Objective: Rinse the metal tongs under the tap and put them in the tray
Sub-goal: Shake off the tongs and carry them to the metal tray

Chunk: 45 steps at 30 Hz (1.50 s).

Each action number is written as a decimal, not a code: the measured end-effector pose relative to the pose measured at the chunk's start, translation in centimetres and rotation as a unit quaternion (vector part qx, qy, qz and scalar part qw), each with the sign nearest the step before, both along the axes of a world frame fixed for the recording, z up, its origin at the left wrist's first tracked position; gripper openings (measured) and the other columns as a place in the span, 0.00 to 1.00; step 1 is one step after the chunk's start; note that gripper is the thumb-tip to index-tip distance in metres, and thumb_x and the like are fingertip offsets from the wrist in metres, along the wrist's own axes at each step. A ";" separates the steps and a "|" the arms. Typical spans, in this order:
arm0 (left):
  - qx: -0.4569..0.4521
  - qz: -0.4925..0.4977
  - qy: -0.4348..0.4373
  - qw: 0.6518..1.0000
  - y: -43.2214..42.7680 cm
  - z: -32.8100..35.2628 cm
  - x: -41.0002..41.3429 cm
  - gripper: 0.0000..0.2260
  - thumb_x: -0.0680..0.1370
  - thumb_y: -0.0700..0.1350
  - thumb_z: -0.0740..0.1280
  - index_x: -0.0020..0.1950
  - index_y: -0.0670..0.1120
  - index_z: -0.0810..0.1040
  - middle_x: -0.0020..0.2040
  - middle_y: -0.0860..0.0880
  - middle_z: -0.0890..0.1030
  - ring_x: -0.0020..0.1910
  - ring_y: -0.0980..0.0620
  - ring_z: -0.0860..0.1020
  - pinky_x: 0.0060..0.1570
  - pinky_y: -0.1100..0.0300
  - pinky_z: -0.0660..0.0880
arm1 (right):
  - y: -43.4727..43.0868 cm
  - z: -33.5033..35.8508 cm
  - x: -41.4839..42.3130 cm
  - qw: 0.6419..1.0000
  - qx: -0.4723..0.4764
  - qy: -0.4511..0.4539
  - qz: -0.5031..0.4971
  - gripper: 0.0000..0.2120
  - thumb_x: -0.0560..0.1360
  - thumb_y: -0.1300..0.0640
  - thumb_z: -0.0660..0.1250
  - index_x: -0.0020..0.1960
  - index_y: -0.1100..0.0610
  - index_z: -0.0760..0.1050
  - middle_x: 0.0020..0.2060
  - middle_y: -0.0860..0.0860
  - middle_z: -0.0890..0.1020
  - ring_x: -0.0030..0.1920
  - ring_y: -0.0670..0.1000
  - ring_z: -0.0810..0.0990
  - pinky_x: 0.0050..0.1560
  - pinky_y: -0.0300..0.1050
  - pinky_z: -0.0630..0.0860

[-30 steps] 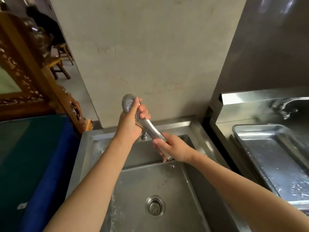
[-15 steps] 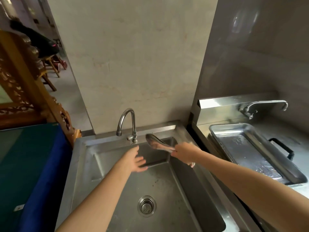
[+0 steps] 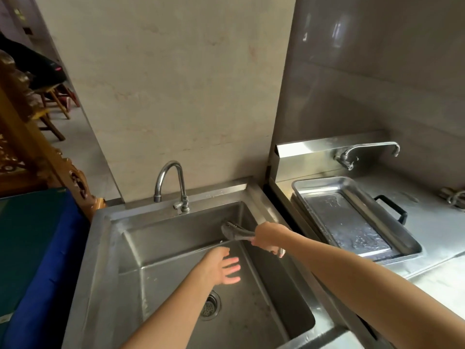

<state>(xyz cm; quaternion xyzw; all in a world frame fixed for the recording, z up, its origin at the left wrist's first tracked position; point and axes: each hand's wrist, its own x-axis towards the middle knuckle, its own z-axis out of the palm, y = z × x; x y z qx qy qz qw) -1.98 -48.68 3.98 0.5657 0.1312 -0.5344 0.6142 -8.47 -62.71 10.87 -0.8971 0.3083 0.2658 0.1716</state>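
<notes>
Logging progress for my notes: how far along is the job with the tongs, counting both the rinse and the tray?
Done: the rinse looks finished. No stream shows at the tap, and the metal tongs are off to its right. In hand: the right hand grips them above the sink, and the left hand hangs open. Left: setting them in the tray on the counter to the right.
</notes>
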 end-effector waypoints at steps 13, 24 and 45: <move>-0.206 0.120 0.037 0.971 -8.3 0.6 -5.3 0.13 0.77 0.48 0.63 0.56 0.40 0.76 0.51 0.41 0.81 0.53 0.45 0.78 0.54 0.50 0.73 | -6.0 2.2 -4.9 0.928 0.347 -0.020 -0.135 0.24 0.78 0.42 0.56 0.47 0.65 0.73 0.29 0.58 0.82 0.29 0.54 0.82 0.33 0.46 0.83; 0.102 0.072 -0.121 0.985 -8.8 1.4 -4.5 0.08 0.74 0.41 0.69 0.45 0.38 0.73 0.38 0.40 0.78 0.34 0.43 0.78 0.34 0.51 0.78 | -10.6 3.9 -7.7 0.957 -0.239 -0.153 0.052 0.09 0.76 0.60 0.63 0.55 0.60 0.75 0.46 0.54 0.82 0.46 0.55 0.82 0.38 0.44 0.72; 0.031 0.057 -0.267 0.962 -19.8 4.1 -2.8 0.15 0.79 0.43 0.60 0.65 0.42 0.65 0.38 0.40 0.80 0.20 0.50 0.69 0.18 0.64 0.67 | -27.2 -1.3 -18.4 0.896 -0.184 -0.335 -0.224 0.17 0.73 0.45 0.66 0.53 0.58 0.76 0.46 0.53 0.74 0.35 0.50 0.72 0.33 0.42 0.68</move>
